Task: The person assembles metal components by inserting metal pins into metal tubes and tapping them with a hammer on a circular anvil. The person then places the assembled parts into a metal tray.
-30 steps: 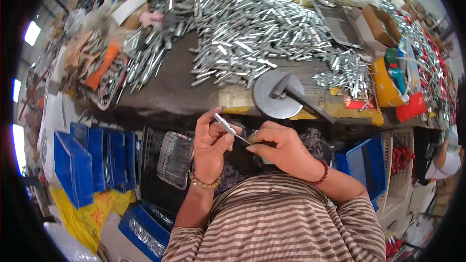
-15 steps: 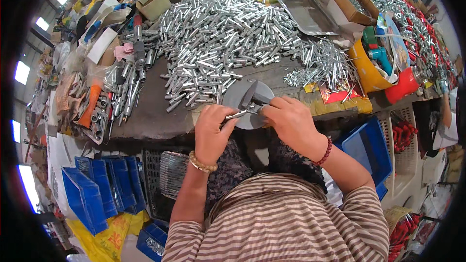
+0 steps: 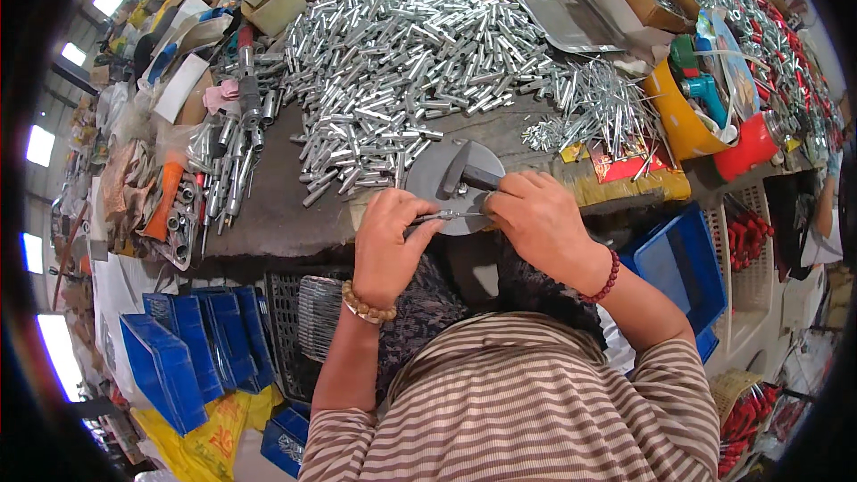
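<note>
Both hands were occupied: the left hand (image 3: 390,236) had one end of a slim silver part (image 3: 451,214) pinched between thumb and fingers, the right hand (image 3: 546,228) had its fingertips closed on the other end. The part lay roughly level over the near side of a round grey disc (image 3: 427,177) at the bench's front edge; couldn't tell if it touched. One piece or two joined — too small to say. Main risk, my read: a drop. Grip was fingertips only, metal looked smooth, and the person's lap was just below the edge, so a slip could have sent it off the bench (image 3: 278,189). Second: the hammer (image 3: 458,168). Its head sat on the disc close behind the part, handle running behind the right hand; contact there was hidden. A careless knuckle could have shifted it or pinched a finger against the disc. Third: mix-up. A big heap of silver pieces (image 3: 402,67) spread just beyond the disc, thin pins (image 3: 611,112) piled to the right — a part let go near either would probably have been hard to pick out again.
</note>
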Demonstrator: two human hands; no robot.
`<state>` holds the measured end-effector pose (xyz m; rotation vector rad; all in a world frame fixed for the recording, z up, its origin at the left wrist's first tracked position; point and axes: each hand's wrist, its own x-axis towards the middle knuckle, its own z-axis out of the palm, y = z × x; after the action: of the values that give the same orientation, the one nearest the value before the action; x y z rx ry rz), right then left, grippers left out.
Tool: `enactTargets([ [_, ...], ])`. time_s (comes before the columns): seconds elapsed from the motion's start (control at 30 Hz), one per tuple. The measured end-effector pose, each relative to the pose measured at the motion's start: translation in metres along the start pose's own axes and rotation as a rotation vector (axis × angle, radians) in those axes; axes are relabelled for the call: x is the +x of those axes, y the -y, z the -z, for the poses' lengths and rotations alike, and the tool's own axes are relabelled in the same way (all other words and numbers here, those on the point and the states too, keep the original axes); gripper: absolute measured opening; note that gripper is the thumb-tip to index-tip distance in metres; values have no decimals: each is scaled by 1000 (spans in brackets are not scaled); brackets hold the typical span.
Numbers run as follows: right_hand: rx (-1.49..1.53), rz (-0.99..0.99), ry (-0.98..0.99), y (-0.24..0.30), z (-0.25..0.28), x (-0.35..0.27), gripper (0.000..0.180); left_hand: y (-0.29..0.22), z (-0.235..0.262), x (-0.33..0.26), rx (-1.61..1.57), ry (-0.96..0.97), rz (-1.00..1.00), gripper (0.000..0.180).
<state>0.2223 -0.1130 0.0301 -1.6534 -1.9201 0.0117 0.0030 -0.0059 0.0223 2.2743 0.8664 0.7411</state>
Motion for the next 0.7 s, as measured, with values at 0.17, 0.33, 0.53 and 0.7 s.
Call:
enactTargets([
  [0.17, 3, 35, -12, 0, -1, 0, 12, 2, -1, -3, -22, -10, 3, 19],
  [0.33, -15, 59, -36, -1, -3, 1, 14, 8, -4, -4, -79, -13, 35, 15],
  [0.53, -11, 98, -40, 1, -7, 6, 11, 8, -7, -4, -159, -36, 37, 15],
  [0.7, -11, 61, -26, 2, -11, 1, 13, 3, -6, -5, -153, -32, 47, 14],
])
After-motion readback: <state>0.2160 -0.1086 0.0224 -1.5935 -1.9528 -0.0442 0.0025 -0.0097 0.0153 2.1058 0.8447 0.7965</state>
